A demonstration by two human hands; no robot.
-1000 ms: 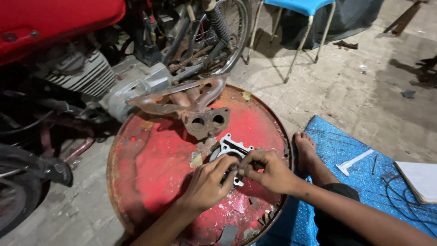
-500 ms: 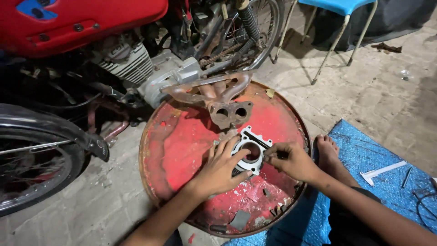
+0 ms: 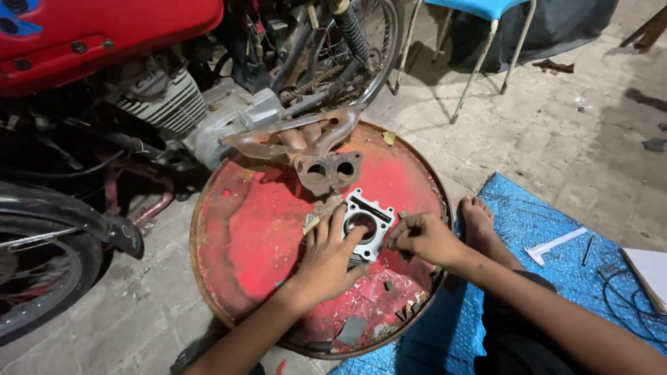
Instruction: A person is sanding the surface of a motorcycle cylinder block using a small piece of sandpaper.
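A red motorcycle (image 3: 104, 83) stands over a round red drum lid (image 3: 250, 243) on the paving, where a rusty exhaust manifold (image 3: 313, 149) lies. Since a moment ago the engine cylinder block (image 3: 368, 221), then lifted between both hands, sits flat on the lid, steadied for work. The left hand (image 3: 330, 257) spreads its fingers across it; the right hand (image 3: 424, 236) pinches its edge, fingers curled narrow.

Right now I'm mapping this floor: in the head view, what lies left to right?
Black motorcycle tyre → round red metal drum lid → left hand → right hand → bare foot → white plastic caliper
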